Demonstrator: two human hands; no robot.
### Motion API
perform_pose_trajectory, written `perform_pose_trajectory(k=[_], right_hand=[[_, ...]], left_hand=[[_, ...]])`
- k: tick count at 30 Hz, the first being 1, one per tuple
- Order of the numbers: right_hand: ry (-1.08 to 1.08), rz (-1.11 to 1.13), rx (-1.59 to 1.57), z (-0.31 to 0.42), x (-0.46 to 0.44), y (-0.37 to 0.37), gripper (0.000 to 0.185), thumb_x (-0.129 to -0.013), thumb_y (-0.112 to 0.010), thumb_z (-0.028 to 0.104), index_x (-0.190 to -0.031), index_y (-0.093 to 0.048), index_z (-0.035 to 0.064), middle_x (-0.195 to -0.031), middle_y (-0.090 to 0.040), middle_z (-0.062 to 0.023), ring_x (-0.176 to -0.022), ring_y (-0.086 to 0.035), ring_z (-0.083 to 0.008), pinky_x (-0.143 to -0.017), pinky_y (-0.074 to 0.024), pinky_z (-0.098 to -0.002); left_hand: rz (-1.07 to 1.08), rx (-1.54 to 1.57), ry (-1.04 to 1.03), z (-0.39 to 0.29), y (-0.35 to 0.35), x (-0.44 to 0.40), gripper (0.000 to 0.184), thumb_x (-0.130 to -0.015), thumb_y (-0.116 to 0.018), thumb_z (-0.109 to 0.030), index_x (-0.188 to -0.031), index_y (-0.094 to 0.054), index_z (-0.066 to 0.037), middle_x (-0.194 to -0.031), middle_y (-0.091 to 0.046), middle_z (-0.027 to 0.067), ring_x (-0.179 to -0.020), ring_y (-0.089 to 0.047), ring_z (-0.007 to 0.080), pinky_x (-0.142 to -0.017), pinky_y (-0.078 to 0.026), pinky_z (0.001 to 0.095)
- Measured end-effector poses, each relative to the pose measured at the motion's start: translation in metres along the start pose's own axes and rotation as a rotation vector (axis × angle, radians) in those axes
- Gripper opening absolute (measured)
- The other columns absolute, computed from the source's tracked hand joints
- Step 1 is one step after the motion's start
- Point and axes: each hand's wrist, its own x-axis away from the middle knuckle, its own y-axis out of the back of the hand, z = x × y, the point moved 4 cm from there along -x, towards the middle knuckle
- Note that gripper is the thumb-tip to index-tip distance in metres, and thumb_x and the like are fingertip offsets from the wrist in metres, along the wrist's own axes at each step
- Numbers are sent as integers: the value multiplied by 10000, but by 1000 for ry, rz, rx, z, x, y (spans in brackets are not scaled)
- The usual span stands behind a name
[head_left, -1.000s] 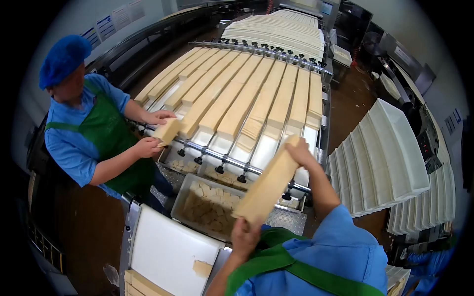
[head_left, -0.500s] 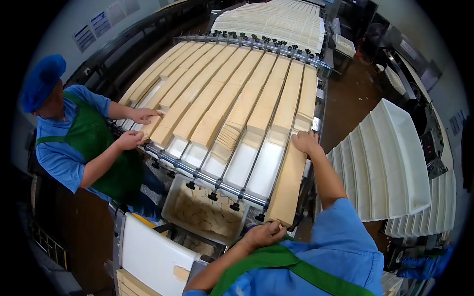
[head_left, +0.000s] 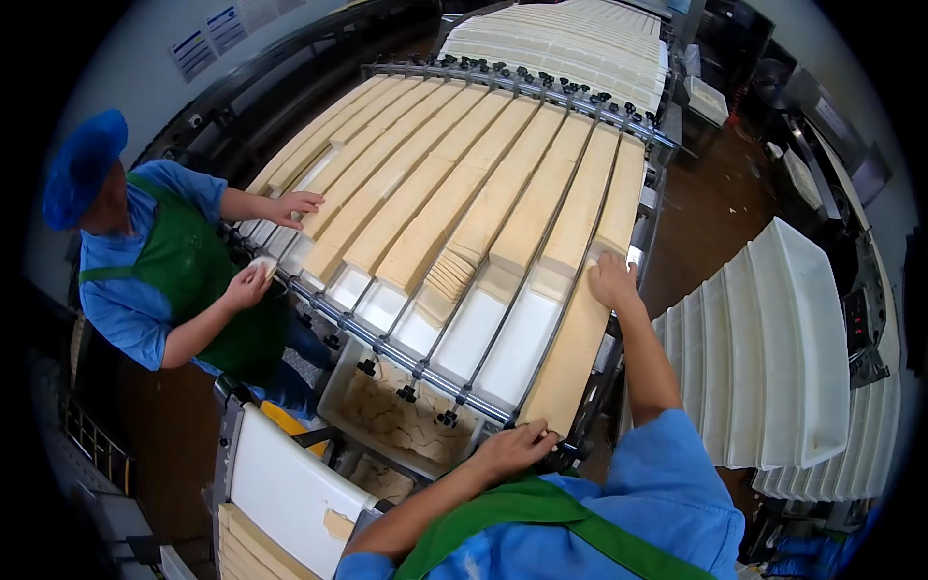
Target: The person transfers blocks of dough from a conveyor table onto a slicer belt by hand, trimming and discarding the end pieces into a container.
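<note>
A long cream-coloured block [head_left: 568, 362], seemingly a stack of thin sheets, lies in the rightmost lane of the slatted table. My right hand [head_left: 613, 280] grips its far end, fingers curled over the edge beside the block ahead. At the near end, my left hand [head_left: 512, 452] is closed around the front edge, with the thumb hidden. More long pale blocks [head_left: 425, 208] lie side by side in lanes split by thin metal rods. One block's near end has fanned out into leaning slices [head_left: 450, 275].
A co-worker [head_left: 179, 266] stands at left, holding a small pale piece. Below the table's front rail [head_left: 387, 343] sits a bin of scraps [head_left: 333, 411]. White nested trays [head_left: 764, 348] stand at right. A white conveyor [head_left: 290, 478] is at lower left.
Both my hands stay at the block's ends, and the block looks lower in its lane. The co-worker's hands have parted, one now lifted with a small pale piece. The view has shifted slightly.
</note>
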Motion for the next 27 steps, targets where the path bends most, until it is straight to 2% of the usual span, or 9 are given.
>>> perform_pose_trajectory(k=[4, 5, 8, 14, 17, 18, 23, 26, 27], right_hand=[[13, -43, 73, 1, 6, 4, 541, -848, -407, 278, -1282, -459, -41, -1399, -385, -197, -1317, -313, -357, -1074, -184, -570], [26, -102, 115, 2, 8, 4, 539, -845, -433, 272, -1294, -450, -27, -1399, -375, -197, -1312, -309, -363, -1066, -188, -582], [0, -277, 41, 7, 15, 2, 545, -853, -468, 296, -1320, -435, 18, -1417, -342, -196, -1316, -290, -372, -1056, -192, -602], [3, -260, 56, 22, 26, -12, 640, -881, -520, 417, -1399, -364, 75, -1499, -240, -197, -1381, -197, -405, -1075, -138, -616], [117, -306, 22, 38, 37, -14, 622, -884, -544, 384, -1396, -362, 81, -1484, -260, -202, -1367, -220, -397, -1068, -150, -605], [182, -321, -26, 48, 45, -14, 613, -887, -549, 366, -1395, -362, 78, -1476, -270, -203, -1361, -233, -391, -1068, -153, -596], [408, -271, -148, 98, 79, -18, 563, -899, -540, 323, -1383, -383, 82, -1430, -355, -192, -1335, -288, -357, -1065, -174, -528], [531, -233, -200, 128, 93, -32, 547, -896, -554, 296, -1368, -395, 72, -1412, -391, -175, -1323, -315, -349, -1065, -176, -514], [558, -219, -203, 142, 98, -33, 547, -896, -554, 296, -1368, -395, 72, -1412, -391, -175, -1323, -315, -349, -1065, -176, -514]], left_hand=[[199, 81, 118, 7, 0, -17, 201, -819, -532, -105, -1012, -486, -77, -978, -481, 117, -821, -610, 252, -654, -533, 348], [182, 109, 68, 14, -16, -17, 288, -814, -531, -105, -1095, -471, -92, -961, -469, 107, -836, -587, 268, -617, -512, 340], [9, -79, 4, 20, -15, -36, 211, -816, -532, -110, -1018, -487, -71, -968, -471, 110, -813, -586, 251, -627, -511, 329], [-24, -43, 117, 29, -19, -32, 140, -818, -543, -97, -946, -505, -54, -1056, -506, 124, -791, -611, 260, -643, -529, 357], [-270, 117, 299, 41, -3, 0, 168, -859, -517, -84, -1024, -537, -53, -1135, -576, 162, -971, -613, 321, -756, -535, 349], [-349, 25, 229, 41, 14, 13, 220, -831, -556, -64, -1051, -550, -60, -1109, -588, 154, -992, -607, 324, -793, -527, 349], [-720, 121, 651, 39, 70, 98, 331, -698, -608, 70, -1008, -555, -35, -1094, -549, 150, -1020, -565, 340, -848, -491, 387], [-831, 92, 805, 47, 63, 149, 313, -705, -609, 62, -999, -547, -26, -1096, -538, 146, -1031, -555, 342, -853, -483, 381], [-773, 83, 858, 52, 58, 165, 391, -749, -688, 11, -1108, -536, -28, -1172, -524, 170, -1038, -566, 367, -844, -491, 380]])
